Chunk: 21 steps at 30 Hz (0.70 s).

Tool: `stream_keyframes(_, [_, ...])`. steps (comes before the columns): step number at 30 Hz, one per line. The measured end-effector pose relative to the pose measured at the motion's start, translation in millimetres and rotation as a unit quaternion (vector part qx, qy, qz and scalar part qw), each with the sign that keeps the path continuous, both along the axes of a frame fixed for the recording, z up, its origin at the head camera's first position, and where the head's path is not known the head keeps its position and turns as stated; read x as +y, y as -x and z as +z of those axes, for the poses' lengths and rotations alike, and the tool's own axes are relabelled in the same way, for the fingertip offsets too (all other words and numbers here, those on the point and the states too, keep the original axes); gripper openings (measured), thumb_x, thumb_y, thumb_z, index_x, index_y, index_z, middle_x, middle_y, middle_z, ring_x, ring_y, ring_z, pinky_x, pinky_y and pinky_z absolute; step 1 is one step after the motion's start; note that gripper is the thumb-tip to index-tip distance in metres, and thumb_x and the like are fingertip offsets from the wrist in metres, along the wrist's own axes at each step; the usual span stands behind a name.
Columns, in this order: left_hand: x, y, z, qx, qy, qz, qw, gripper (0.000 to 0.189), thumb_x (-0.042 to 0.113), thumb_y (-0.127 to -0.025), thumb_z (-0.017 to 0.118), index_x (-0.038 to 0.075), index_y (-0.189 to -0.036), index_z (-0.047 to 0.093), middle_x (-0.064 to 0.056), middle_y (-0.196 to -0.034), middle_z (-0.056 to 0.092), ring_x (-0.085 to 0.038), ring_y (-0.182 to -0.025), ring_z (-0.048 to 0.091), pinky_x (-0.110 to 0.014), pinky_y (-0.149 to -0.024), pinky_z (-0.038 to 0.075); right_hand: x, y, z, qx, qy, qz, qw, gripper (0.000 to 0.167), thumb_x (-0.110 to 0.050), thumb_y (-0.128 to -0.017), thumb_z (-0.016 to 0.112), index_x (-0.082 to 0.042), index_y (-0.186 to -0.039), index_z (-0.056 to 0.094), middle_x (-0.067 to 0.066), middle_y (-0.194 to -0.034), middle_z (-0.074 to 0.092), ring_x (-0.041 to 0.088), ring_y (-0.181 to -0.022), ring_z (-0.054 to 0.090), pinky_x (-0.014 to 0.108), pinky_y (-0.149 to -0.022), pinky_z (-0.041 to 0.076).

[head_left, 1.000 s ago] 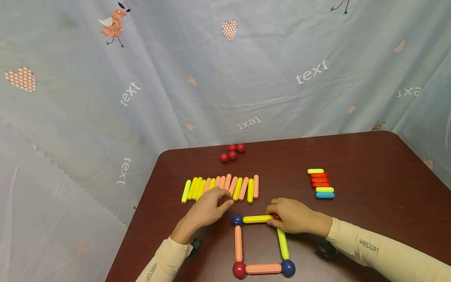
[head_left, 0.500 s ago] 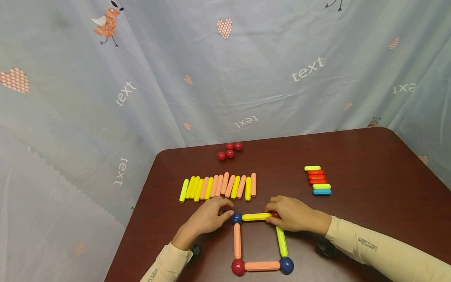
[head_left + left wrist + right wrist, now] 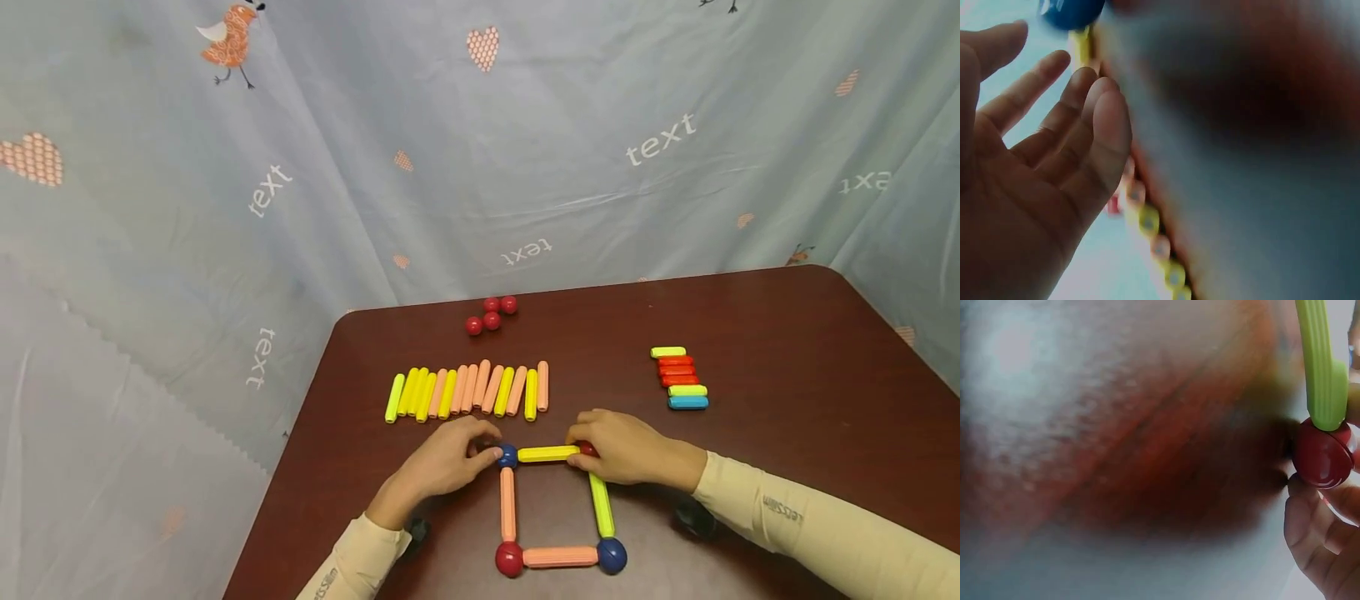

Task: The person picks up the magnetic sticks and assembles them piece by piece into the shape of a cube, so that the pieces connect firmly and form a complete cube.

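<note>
A four-sided frame of rods and balls lies on the table. At its far right corner my right hand (image 3: 626,450) holds a red ball (image 3: 1325,453) between thumb and fingers. From that ball run a lime green rod (image 3: 602,505) and a yellow rod (image 3: 547,454). My left hand (image 3: 450,458) is right at the blue ball (image 3: 508,455) on the far left corner. In the left wrist view its fingers are loosely bent, and that ball shows just past the thumb. Two peach rods, a red ball (image 3: 509,558) and another blue ball (image 3: 612,555) form the near corners and sides.
Behind the frame lies a row of yellow and peach rods (image 3: 465,388). Several red balls (image 3: 491,321) sit near the table's (image 3: 757,350) far edge. To the right is a stack of short rods (image 3: 678,379). A printed curtain (image 3: 570,150) hangs behind.
My left hand has come from beside the rod row to the far left blue ball. My right hand stays at the red ball. The head view has shifted a little.
</note>
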<state>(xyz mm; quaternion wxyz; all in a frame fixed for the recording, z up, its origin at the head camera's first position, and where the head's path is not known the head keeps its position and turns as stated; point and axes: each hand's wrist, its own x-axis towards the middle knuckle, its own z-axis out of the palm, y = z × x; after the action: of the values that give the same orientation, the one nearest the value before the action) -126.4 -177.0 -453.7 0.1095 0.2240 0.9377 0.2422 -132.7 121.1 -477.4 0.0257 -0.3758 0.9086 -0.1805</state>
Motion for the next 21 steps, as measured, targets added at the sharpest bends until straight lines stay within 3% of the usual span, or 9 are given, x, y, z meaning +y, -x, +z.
stream_keyframes(2, [7.0,-1.0,-4.2,-0.011,-0.001,-0.025,0.9996,0.027,0.031,-0.099,0.067,0.016,-0.122,0.070,0.006,-0.099,0.065,-0.007,-0.076,0.052,-0.022,-0.069,0.046,0.1,2.7,4.3,-0.007,-0.004,0.003,1.0000,0.018,-0.034,-0.092,0.075,-0.019,-0.101,0.076,-0.007,-0.090,0.064,0.005,-0.077,0.051,0.023,-0.067,0.047])
stream_keyframes(5, [12.1,-1.8,-6.2,-0.025,-0.011,-0.029,0.9992,0.027,0.029,-0.099,0.067,0.016,-0.122,0.070,0.006,-0.097,0.064,-0.006,-0.075,0.052,-0.022,-0.067,0.046,-3.3,15.0,14.3,-0.006,-0.017,0.000,0.9998,0.020,-0.035,-0.093,0.074,-0.019,-0.106,0.075,-0.006,-0.094,0.066,0.007,-0.081,0.056,0.026,-0.072,0.053])
stream_keyframes(10, [9.5,-0.5,-3.2,-0.029,-0.001,-0.018,0.9994,0.025,0.027,-0.099,0.068,0.017,-0.121,0.070,0.006,-0.096,0.064,-0.007,-0.076,0.053,-0.022,-0.069,0.047,-21.8,58.1,28.7,0.066,-0.056,0.011,0.9962,0.030,-0.025,-0.091,0.077,-0.016,-0.120,0.073,0.002,-0.115,0.068,0.018,-0.102,0.062,0.034,-0.091,0.057])
stream_keyframes(13, [9.4,1.0,-3.0,-0.033,-0.002,-0.022,0.9992,0.025,0.027,-0.100,0.066,0.016,-0.122,0.069,0.006,-0.098,0.064,-0.008,-0.079,0.053,-0.023,-0.071,0.047,-32.1,79.3,29.2,0.108,-0.093,0.038,0.9891,0.030,-0.016,-0.090,0.078,-0.016,-0.121,0.073,0.004,-0.122,0.067,0.021,-0.106,0.061,0.035,-0.093,0.056])
stream_keyframes(16, [11.4,2.0,-4.1,-0.043,-0.009,-0.030,0.9986,0.026,0.029,-0.100,0.065,0.016,-0.123,0.069,0.005,-0.099,0.064,-0.008,-0.079,0.054,-0.023,-0.071,0.047,-36.3,87.4,25.1,0.130,-0.128,0.064,0.9812,0.025,-0.012,-0.093,0.075,-0.018,-0.117,0.075,0.004,-0.121,0.068,0.021,-0.102,0.060,0.036,-0.089,0.056])
stream_keyframes(21, [14.6,3.8,-5.0,-0.047,-0.008,-0.038,0.9982,0.027,0.030,-0.100,0.066,0.016,-0.123,0.069,0.006,-0.100,0.065,-0.007,-0.079,0.054,-0.023,-0.072,0.047,-34.0,87.8,17.4,0.147,-0.155,0.077,0.9740,0.016,-0.018,-0.097,0.070,-0.021,-0.111,0.076,0.001,-0.113,0.071,0.020,-0.095,0.057,0.037,-0.082,0.053])
